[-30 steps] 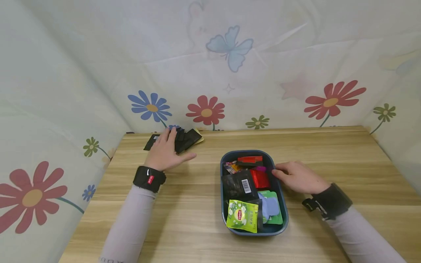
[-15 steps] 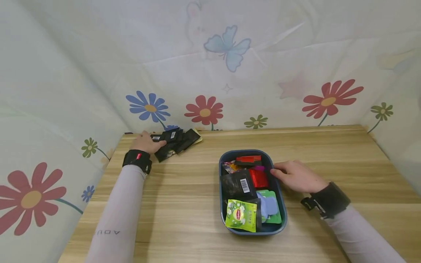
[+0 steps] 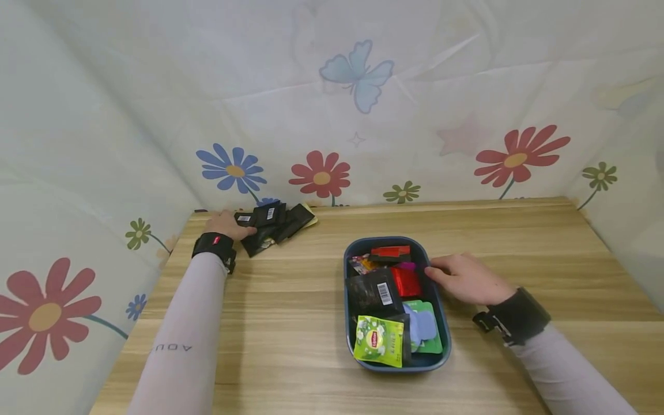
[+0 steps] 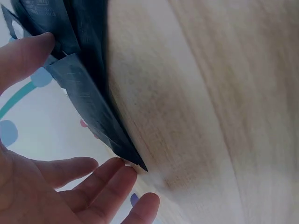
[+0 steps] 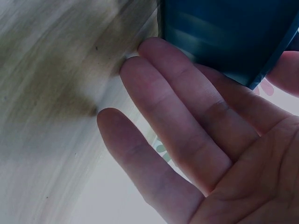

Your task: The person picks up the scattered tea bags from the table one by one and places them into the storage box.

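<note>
Several black flat packets (image 3: 267,227) lie overlapping at the table's back left. My left hand (image 3: 227,223) is at their left side, its thumb (image 4: 35,51) against a packet and its other fingers spread near a packet's corner in the left wrist view. A dark blue plastic bin (image 3: 417,367) stands right of centre, full of mixed sachets. My right hand (image 3: 469,279) holds the bin's right rim, thumb at the top edge and fingers along the outer wall. In the right wrist view, the lower fingers (image 5: 159,102) extend loosely beside the bin's wall.
Inside the bin are a green Lipton tea sachet (image 3: 378,340), a black packet with a barcode (image 3: 370,293), a red packet (image 3: 407,282) and a light blue piece (image 3: 422,323). A yellowish edge (image 3: 313,220) shows under the black packets. A flowered curtain (image 3: 441,86) borders the wooden table (image 3: 295,323).
My left hand has moved left from above the black packets to their left side, uncovering more of them. The right hand and bin stay in place.
</note>
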Tool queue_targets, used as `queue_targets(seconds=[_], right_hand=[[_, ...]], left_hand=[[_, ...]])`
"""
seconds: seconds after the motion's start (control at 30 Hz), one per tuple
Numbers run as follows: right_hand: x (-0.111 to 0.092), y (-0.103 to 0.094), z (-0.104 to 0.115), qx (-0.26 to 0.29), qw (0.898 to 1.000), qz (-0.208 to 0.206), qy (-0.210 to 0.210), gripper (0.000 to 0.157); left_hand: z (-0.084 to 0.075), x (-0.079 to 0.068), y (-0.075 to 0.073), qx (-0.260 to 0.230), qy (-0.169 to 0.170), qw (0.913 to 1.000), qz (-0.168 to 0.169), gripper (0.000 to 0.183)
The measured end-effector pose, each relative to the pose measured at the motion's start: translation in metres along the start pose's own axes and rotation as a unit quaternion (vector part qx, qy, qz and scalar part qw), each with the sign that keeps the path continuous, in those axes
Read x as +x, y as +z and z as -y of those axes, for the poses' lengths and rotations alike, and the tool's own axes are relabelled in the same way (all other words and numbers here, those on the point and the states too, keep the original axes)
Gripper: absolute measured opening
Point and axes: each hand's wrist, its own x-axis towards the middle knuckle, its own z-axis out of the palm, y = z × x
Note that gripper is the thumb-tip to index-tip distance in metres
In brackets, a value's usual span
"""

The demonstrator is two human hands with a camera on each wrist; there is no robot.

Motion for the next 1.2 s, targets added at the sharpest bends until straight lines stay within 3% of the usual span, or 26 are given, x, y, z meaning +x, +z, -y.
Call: queue_targets(seconds=[0.3, 0.43, 0.6, 0.73, 1.0, 1.2], right_hand=[[0.000, 0.000, 0.000, 0.004, 1.000, 0.002, 0.003, 0.031], [0.000, 0.001, 0.000, 0.004, 1.000, 0.002, 0.003, 0.029], [0.001, 0.001, 0.001, 0.004, 1.000, 0.005, 0.005, 0.031], [0.001, 0.002, 0.001, 0.004, 1.000, 0.006, 0.006, 0.032], [0.001, 0.000, 0.000, 0.008, 1.000, 0.004, 0.004, 0.029], [0.001, 0.001, 0.000, 0.003, 1.000, 0.002, 0.000, 0.030]], left_hand=[[0.003, -0.003, -0.001, -0.014, -0.017, 0.9997, 0.005, 0.097], [0.005, -0.004, -0.002, -0.023, -0.021, 0.9995, 0.002, 0.089], [0.011, -0.004, 0.001, -0.030, -0.012, 0.9994, -0.016, 0.073], [0.011, -0.009, 0.000, -0.033, 0.010, 0.9989, -0.033, 0.072], [-0.015, -0.038, -0.013, -0.052, 0.058, 0.9947, -0.067, 0.083], [-0.050, -0.068, -0.021, -0.050, 0.114, 0.9870, -0.102, 0.082]])
